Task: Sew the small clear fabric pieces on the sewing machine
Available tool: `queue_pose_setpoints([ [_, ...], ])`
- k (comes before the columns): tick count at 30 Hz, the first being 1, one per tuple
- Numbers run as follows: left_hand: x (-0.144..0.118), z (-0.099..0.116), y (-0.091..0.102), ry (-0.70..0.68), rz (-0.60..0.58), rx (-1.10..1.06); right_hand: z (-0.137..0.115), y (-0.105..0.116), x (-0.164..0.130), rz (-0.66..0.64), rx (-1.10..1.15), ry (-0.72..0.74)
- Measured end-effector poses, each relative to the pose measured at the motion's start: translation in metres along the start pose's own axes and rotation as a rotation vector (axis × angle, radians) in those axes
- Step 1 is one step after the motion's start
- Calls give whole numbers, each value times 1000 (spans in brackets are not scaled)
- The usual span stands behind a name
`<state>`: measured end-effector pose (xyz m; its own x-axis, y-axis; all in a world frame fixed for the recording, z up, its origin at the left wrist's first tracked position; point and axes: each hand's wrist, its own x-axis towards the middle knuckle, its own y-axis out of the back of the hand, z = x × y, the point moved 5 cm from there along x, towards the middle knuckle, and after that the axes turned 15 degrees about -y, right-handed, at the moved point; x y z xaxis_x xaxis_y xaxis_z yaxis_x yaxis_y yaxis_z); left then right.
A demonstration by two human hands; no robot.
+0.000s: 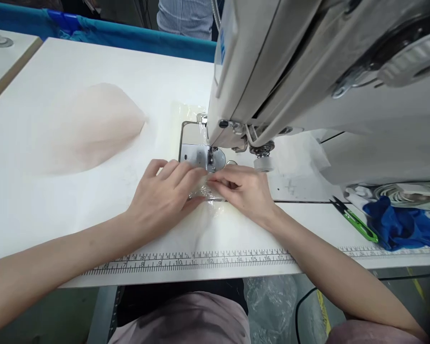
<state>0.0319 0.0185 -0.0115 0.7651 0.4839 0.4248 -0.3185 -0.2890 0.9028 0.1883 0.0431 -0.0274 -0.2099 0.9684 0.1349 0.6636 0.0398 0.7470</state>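
Translucent material (208,192) lay between left hand (168,191), flattened, and right hand (249,191), pinched — contents unclear; I saw no seam, judging work unfinished.

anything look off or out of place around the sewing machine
Nothing looks clearly spilled or damaged near the sewing machine. The one untidy spot is far right on the white tabletop: blue cloth lies crumpled beside green thread snips and a coiled pale cord.

Green snips (360,225) lie beside 1 crumpled blue cloth (403,223), near coiled pale cord (383,191).
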Motion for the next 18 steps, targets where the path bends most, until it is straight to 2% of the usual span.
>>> queue_pose_setpoints([
  [3, 1, 14, 7, -192, 78, 195, 1, -1, 2, 28, -38, -17],
  [6, -2, 25, 8, -294, 59, 273, 3, 0, 3, 72, -64, 3],
  [11, -5, 28, 5, -265, -55, 254, 7, 3, 3, 86, -77, 8],
  [18, -2, 20, 1, -214, -74, 151, 4, 6, 1, 90, -151, 13],
])
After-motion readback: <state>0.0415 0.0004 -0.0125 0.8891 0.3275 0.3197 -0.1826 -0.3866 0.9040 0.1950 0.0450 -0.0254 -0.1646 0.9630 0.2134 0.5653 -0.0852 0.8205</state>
